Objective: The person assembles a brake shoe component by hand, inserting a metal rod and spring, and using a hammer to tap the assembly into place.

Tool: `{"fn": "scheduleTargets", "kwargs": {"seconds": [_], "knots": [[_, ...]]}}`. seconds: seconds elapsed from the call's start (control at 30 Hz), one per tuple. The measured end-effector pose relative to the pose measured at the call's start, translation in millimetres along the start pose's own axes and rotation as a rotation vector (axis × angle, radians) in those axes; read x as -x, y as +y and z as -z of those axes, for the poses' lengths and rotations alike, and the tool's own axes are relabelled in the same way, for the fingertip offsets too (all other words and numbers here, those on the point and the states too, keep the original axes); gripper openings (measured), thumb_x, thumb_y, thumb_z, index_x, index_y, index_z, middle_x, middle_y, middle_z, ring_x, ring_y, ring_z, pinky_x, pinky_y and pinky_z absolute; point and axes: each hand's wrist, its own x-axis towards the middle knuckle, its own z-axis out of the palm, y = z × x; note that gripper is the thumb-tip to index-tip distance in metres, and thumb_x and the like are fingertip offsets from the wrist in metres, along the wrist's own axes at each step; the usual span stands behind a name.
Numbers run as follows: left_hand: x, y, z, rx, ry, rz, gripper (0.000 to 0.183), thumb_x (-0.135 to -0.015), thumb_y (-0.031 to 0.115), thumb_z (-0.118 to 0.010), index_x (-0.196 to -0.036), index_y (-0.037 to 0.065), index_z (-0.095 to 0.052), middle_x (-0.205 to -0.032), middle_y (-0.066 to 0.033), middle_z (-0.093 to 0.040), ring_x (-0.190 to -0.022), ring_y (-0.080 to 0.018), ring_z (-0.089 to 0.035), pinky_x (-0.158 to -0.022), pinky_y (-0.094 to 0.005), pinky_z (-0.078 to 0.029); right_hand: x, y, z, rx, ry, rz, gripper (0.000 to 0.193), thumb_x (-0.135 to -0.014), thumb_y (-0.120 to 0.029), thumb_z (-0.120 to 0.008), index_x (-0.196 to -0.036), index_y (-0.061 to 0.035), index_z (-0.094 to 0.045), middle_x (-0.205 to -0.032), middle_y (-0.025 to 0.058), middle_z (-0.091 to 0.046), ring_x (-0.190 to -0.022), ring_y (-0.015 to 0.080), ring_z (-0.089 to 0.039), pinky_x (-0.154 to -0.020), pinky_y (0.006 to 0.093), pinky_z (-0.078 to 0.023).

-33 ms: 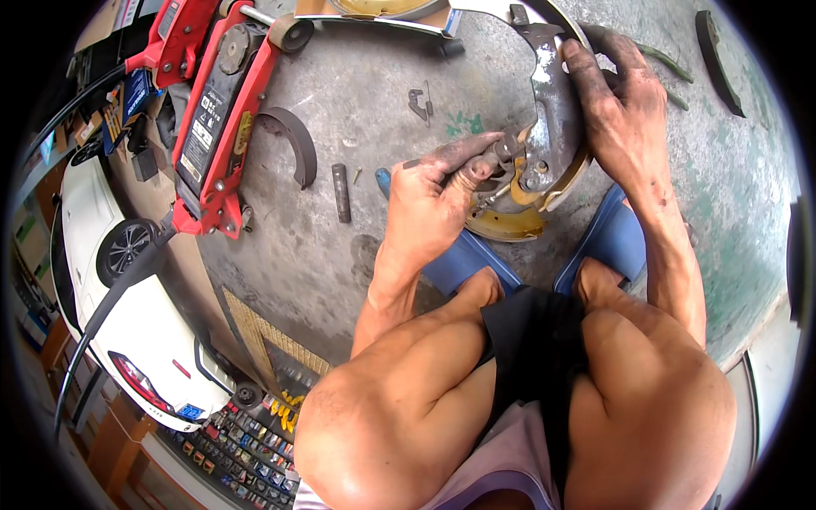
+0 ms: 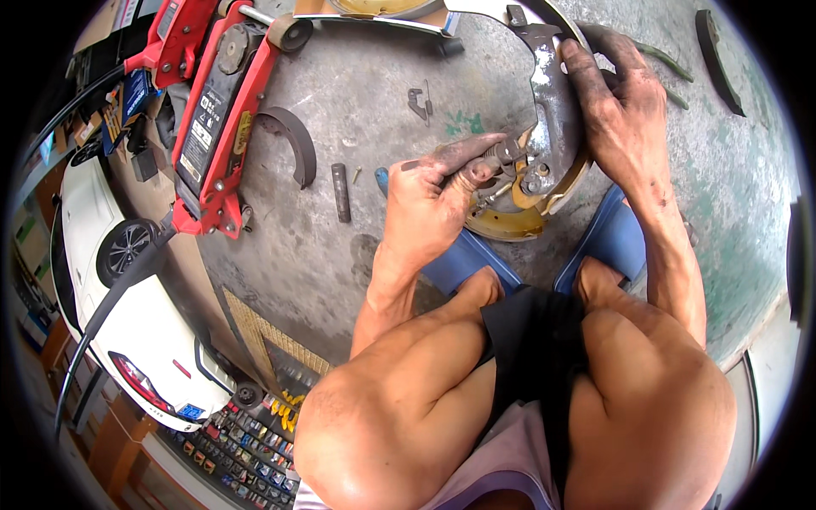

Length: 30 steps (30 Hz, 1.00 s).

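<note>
The plate [image 2: 551, 106] is dark, scuffed metal, long and tapering, its left edge wavy and showing paler worn patches. It runs lengthwise away from the person, its upper right side in the right hand [image 2: 625, 119]. By its lower end sits the shoe [image 2: 508, 226], a glossy gold arc that bulges toward the person. 1 slim bright rod [image 2: 493, 197] lies slantwise just above the shoe. At the plate's lower left, the left hand [image 2: 429, 200] pinches 1 stubby dark fitting [image 2: 508, 151], partly hidden by the fingers.

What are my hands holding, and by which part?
Right hand: drum-brake assembly, by its upper right edge. Left hand: small metal fitting, exact hold point unclear.
</note>
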Motion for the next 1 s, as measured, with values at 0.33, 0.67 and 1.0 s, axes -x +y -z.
{"fn": "scheduleTargets", "kwargs": {"seconds": [0.33, 0.67, 1.0], "knots": [[4.1, 23.8, 11.9, 0.089, -0.076, 0.202, 0.026, -0.088, 0.016, -0.075, -0.108, -0.001, -0.072, -0.097, -0.0116, -0.074, -0.091, -0.0174, -0.070, -0.081, -0.0302, -0.055, 2.8, 6.3, -6.5, 0.066, 0.050, 0.105, 0.039, -0.098, -0.029, -0.062, -0.123, 0.0009, -0.065, -0.108, 0.0203, -0.071, -0.100, 0.0261, -0.069, -0.088, 0.0357, -0.052], [17.1, 5.3, -8.9, -0.188, 0.133, -0.102, 0.019, -0.090, 0.009, -0.069, -0.107, 0.002, -0.067, -0.098, -0.0138, -0.071, -0.088, -0.0261, -0.070, -0.078, -0.0334, -0.055, 9.5, -22.8, -8.2, -0.029, 0.207, 0.251, 0.020, -0.093, -0.011, -0.064, -0.105, 0.0044, -0.064, -0.092, 0.0188, -0.061, -0.075, 0.0286, -0.062, -0.065, 0.0368, -0.050], [7.2, 12.8, -3.3, -0.384, -0.042, -0.196, 0.028, -0.095, 0.009, -0.065, -0.122, 0.001, -0.065, -0.114, -0.0158, -0.070, -0.098, -0.0252, -0.069, -0.084, -0.0322, -0.055, 6.6, 2.0, -9.0, 0.138, 0.211, 0.415, 0.021, -0.090, -0.009, -0.064, -0.105, 0.0039, -0.063, -0.097, 0.0223, -0.061, -0.089, 0.0405, -0.062, -0.077, 0.0442, -0.050]]}}
